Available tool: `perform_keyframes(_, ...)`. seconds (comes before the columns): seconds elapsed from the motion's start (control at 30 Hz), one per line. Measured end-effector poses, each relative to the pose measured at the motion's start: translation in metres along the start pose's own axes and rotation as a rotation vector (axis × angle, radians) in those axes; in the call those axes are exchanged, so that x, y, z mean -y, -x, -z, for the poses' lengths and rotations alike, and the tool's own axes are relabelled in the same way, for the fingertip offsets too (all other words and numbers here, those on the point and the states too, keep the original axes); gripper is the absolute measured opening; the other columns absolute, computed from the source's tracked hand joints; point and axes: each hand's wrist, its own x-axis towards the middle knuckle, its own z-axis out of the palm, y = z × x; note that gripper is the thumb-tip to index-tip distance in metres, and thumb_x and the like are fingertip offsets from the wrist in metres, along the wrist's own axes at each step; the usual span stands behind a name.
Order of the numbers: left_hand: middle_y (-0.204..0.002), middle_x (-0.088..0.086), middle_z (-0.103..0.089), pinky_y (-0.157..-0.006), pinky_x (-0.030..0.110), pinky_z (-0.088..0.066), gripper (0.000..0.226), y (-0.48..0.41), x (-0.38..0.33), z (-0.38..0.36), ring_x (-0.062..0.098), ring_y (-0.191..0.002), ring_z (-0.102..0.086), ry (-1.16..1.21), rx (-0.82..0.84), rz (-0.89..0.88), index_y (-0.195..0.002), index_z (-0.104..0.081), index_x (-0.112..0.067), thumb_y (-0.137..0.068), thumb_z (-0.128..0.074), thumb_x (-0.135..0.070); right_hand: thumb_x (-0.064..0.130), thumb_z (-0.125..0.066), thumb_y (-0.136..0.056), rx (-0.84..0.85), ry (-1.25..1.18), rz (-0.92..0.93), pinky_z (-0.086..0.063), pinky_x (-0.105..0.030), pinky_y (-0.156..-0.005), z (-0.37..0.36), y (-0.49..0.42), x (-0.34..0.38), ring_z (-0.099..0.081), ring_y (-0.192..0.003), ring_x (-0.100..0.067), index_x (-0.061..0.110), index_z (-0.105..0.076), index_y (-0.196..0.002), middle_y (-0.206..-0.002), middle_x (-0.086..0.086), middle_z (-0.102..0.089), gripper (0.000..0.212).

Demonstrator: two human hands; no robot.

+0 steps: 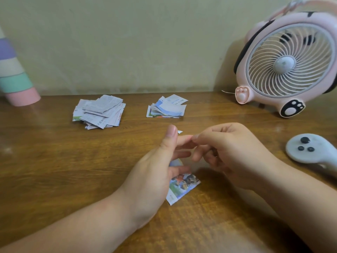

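While both hands meet just above the table [54, 170], the work in hand looks like sorting torn paper, and the step is the handling of one piece before it is laid down. The left hand [155, 172] holds the printed scrap [183, 185], with its fingers round the upper part. The coloured lower end hangs down below the palm, close to the wood or touching it. The right hand [231, 154] has its fingers curled, and its fingertips touch those of the left. I cannot tell whether it pinches an edge of the scrap or only touches the other hand. A tiny white corner [180, 132] shows beside the left thumb.

Two heaps lie near the wall, well apart from each other. The grey pile [99, 112] is mostly plain printed text, and the colour pile [166, 107] shows blue and green print. A pink fan [290, 61] and a white controller [310, 148] are on the right, and a striped cup [16, 77] is at the far left.

Judging by its picture print, the scrap probably belongs on the colour pile. The next move would be a forward reach over bare wood and a light, flat release so the loose heap does not slide.
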Motion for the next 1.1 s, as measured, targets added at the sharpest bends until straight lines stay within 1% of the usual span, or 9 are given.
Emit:
perform_keyframes(0.17,-0.126,0.007,-0.069,-0.106,0.048,-0.048,0.073,0.0000,0.0013,0.0004,0.019,-0.126,-0.060,-0.020,0.003,-0.018,-0.129,-0.068,-0.024,-0.088,-0.037,-0.077,0.005,-0.062,-0.089,-0.005,0.005,0.007,-0.016,-0.024,-0.048,0.0009,-0.0022,-0.0024,-0.029,-0.044,-0.016,-0.011,-0.067,-0.082,-0.058,-0.020,-0.063,0.018)
perform_keyframes(0.37,-0.123,0.005,-0.072,-0.104,0.047,-0.049,0.071,-0.0001,0.0005,0.0013,0.015,-0.122,-0.063,0.012,0.013,-0.005,-0.130,-0.066,-0.022,-0.088,-0.033,-0.070,0.004,-0.061,-0.089,0.002,-0.049,0.036,-0.017,-0.022,-0.046,-0.0005,-0.0036,-0.0047,-0.029,-0.043,-0.016,-0.005,-0.068,-0.078,-0.058,-0.020,-0.062,0.016)
perform_keyframes(0.57,-0.121,0.002,-0.072,-0.100,0.044,-0.052,0.071,-0.0007,-0.0008,-0.0010,0.013,-0.118,-0.065,0.040,-0.009,0.004,-0.130,-0.065,-0.019,-0.088,-0.034,-0.068,0.004,-0.061,-0.089,0.029,-0.108,0.039,-0.020,-0.015,-0.040,-0.0014,-0.0041,-0.0063,-0.031,-0.042,-0.014,-0.001,-0.069,-0.075,-0.058,-0.019,-0.062,0.017)
perform_keyframes(0.7,-0.121,0.001,-0.073,-0.099,0.044,-0.053,0.068,-0.0002,-0.0032,-0.0030,0.013,-0.116,-0.066,0.055,-0.027,0.007,-0.128,-0.066,-0.019,-0.095,-0.034,-0.069,0.005,-0.060,-0.088,0.048,-0.141,0.036,-0.018,-0.015,-0.040,-0.0022,-0.0036,-0.0059,-0.031,-0.042,-0.014,0.001,-0.071,-0.073,-0.059,-0.019,-0.061,0.019)
perform_keyframes(0.77,-0.119,0.000,-0.073,-0.099,0.042,-0.053,0.067,0.0000,-0.0038,-0.0037,0.012,-0.115,-0.067,0.053,-0.025,0.005,-0.127,-0.066,-0.021,-0.089,-0.034,-0.066,0.010,-0.061,-0.090,0.057,-0.152,0.030,-0.018,-0.015,-0.039,-0.0020,-0.0029,-0.0055,-0.031,-0.041,-0.013,0.001,-0.071,-0.076,-0.059,-0.019,-0.061,0.020)
perform_keyframes(0.83,-0.118,-0.001,-0.074,-0.098,0.042,-0.053,0.065,0.0004,-0.0040,-0.0041,0.011,-0.114,-0.067,0.052,-0.024,0.003,-0.126,-0.066,-0.023,-0.092,-0.034,-0.069,0.015,-0.062,-0.091,0.060,-0.151,0.025,-0.019,-0.014,-0.038,-0.0020,-0.0025,-0.0051,-0.031,-0.041,-0.012,0.001,-0.071,-0.081,-0.059,-0.018,-0.061,0.020)
perform_keyframes(0.97,-0.118,-0.001,-0.074,-0.099,0.042,-0.052,0.064,0.0013,-0.0045,-0.0042,0.011,-0.114,-0.067,0.030,-0.017,-0.004,-0.123,-0.069,-0.025,-0.090,-0.033,-0.066,0.011,-0.061,-0.092,0.054,-0.153,0.014,-0.020,-0.014,-0.037,-0.0024,-0.0032,-0.0057,-0.032,-0.041,-0.012,-0.002,-0.071,-0.084,-0.059,-0.017,-0.061,0.019)
perform_keyframes(1.03,-0.120,-0.001,-0.073,-0.099,0.041,-0.052,0.065,0.0014,-0.0042,-0.0037,0.011,-0.116,-0.066,0.031,-0.017,-0.004,-0.124,-0.069,-0.025,-0.095,-0.033,-0.070,0.010,-0.060,-0.092,0.053,-0.160,0.009,-0.019,-0.015,-0.037,-0.0026,-0.0031,-0.0054,-0.032,-0.042,-0.012,-0.001,-0.070,-0.082,-0.060,-0.017,-0.061,0.018)
perform_keyframes(1.1,-0.122,-0.002,-0.072,-0.100,0.042,-0.052,0.065,0.0011,-0.0033,-0.0026,0.011,-0.117,-0.065,0.025,-0.017,-0.006,-0.126,-0.068,-0.025,-0.092,-0.034,-0.070,0.009,-0.059,-0.091,0.053,-0.164,0.012,-0.019,-0.015,-0.038,-0.0027,-0.0027,-0.0049,-0.032,-0.042,-0.012,-0.002,-0.069,-0.081,-0.059,-0.017,-0.061,0.018)
